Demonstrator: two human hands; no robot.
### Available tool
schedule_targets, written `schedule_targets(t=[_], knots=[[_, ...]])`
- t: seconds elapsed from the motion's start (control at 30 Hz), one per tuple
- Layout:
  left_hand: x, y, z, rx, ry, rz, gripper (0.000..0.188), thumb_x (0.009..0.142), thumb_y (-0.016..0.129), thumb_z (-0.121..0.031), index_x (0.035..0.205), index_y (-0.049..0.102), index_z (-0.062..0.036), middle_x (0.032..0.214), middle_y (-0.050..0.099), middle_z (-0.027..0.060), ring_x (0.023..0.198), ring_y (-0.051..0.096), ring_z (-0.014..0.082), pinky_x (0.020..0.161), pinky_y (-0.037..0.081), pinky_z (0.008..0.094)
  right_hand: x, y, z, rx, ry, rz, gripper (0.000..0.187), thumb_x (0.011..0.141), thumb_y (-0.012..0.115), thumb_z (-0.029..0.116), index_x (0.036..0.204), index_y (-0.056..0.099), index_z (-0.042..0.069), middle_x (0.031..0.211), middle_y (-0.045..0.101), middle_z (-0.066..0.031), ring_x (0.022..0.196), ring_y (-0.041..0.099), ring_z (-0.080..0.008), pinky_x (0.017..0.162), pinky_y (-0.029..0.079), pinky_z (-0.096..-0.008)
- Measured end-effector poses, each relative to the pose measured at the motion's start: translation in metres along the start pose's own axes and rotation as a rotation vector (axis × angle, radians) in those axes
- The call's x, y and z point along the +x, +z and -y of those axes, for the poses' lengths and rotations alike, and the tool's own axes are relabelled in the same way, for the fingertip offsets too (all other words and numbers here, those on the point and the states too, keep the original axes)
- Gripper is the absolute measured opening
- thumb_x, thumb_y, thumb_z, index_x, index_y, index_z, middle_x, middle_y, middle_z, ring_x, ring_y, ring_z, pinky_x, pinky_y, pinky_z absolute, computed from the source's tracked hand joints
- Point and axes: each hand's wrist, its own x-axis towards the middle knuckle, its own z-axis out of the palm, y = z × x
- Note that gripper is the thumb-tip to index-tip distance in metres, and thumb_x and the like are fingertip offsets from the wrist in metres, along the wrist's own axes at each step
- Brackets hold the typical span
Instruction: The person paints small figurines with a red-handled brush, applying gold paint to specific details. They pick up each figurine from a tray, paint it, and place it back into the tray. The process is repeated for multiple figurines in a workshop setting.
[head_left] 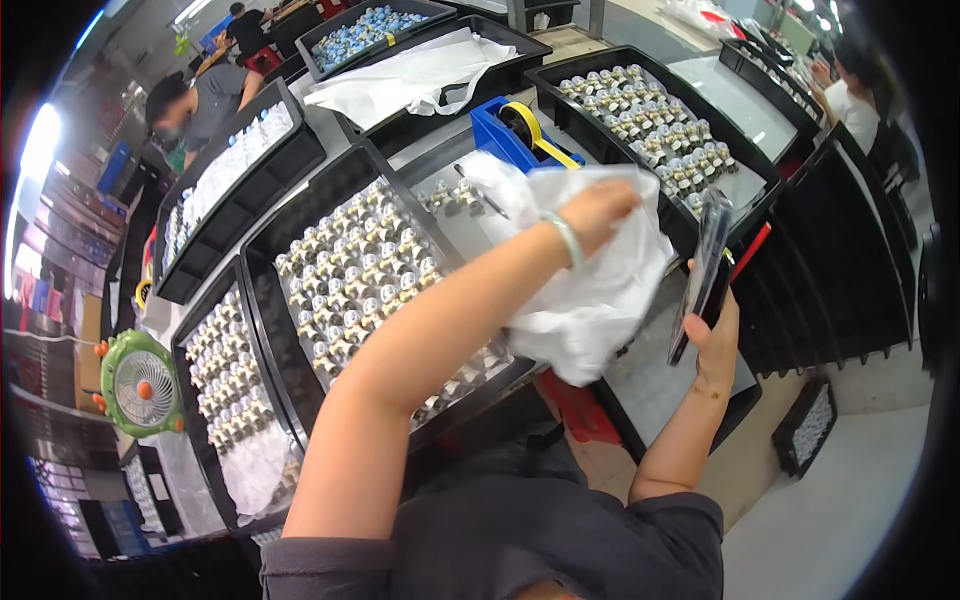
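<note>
Over the crumpled white plastic bag (pixel 585 310), just right of a black tray (pixel 408 192) of small clear-domed parts (pixel 345 250), my left hand (pixel 600 215) is blurred, and I cannot tell how far its fingers close or whether they grip the bag. Farther right, my right hand (pixel 714 340) is wrapped around a flat, dark phone-like device (pixel 708 265), tilted on edge, with a red stick (pixel 752 250) just beside it.
</note>
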Motion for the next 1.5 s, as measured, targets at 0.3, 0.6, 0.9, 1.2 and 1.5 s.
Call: schedule_targets(t=[0.3, 0.6, 0.9, 1.2, 1.5], knots=[[-0.027, -0.057, -0.012, 1.338, -0.010, 0.381, 0.032, 0.076, 0.046, -0.009, 0.105, 0.057, -0.0035, 0.105, 0.058, 0.0139, 0.096, 0.054, 0.0230, 0.085, 0.040, 0.0319, 0.025, 0.033, -0.046, -0.862, 0.000, 0.103, 0.063, 0.051, 0.075, 0.030, 0.101, 0.051, 0.000, 0.092, 0.055, -0.0136, 0.087, 0.054, -0.0264, 0.076, 0.043, -0.0346], [-0.210, -0.254, -0.106, 1.198, -0.087, -0.702, 0.017, 0.074, 0.056, -0.017, 0.084, 0.065, -0.0065, 0.078, 0.063, 0.0078, 0.076, 0.060, 0.0164, 0.068, 0.045, 0.0280, 0.042, 0.089, -0.043, -1.280, -0.009, 0.330, 0.072, 0.049, 0.074, 0.038, 0.106, 0.046, 0.003, 0.093, 0.050, -0.0108, 0.083, 0.055, -0.0293, 0.070, 0.045, -0.0384], [-0.291, -0.426, -0.015, 1.751, -1.140, -0.461, 0.016, 0.062, 0.060, -0.008, 0.075, 0.067, -0.0009, 0.081, 0.062, 0.0186, 0.076, 0.062, 0.0294, 0.065, 0.050, 0.0362, 0.037, 0.117, -0.007, -0.882, -0.324, 0.204, 0.057, 0.061, 0.071, 0.019, 0.110, 0.047, 0.002, 0.094, 0.052, -0.0121, 0.086, 0.055, -0.0291, 0.071, 0.044, -0.0365], [-0.295, -0.297, -0.065, 1.732, -0.432, -1.111, 0.029, 0.074, 0.053, -0.007, 0.103, 0.057, -0.0040, 0.100, 0.055, 0.0136, 0.087, 0.059, 0.0244, 0.072, 0.047, 0.0309, 0.025, 0.201, 0.088, 0.473, 0.008, 0.542, 0.024, 0.088, 0.042, 0.017, 0.097, 0.054, -0.001, 0.071, 0.051, -0.0001, 0.050, 0.037, -0.0031, 0.042, 0.027, -0.0160], [-0.429, -0.148, -0.063, -0.185, 0.429, -0.616, 0.044, 0.076, 0.046, -0.005, 0.119, 0.040, -0.0064, 0.112, 0.048, 0.0067, 0.091, 0.049, 0.0129, 0.080, 0.038, 0.0280, 0.008, 0.344, 0.077, 0.628, 0.327, 0.931, 0.032, 0.090, 0.040, 0.028, 0.091, 0.056, 0.000, 0.061, 0.036, 0.0044, 0.049, 0.032, -0.0043, 0.042, 0.026, -0.0187]])
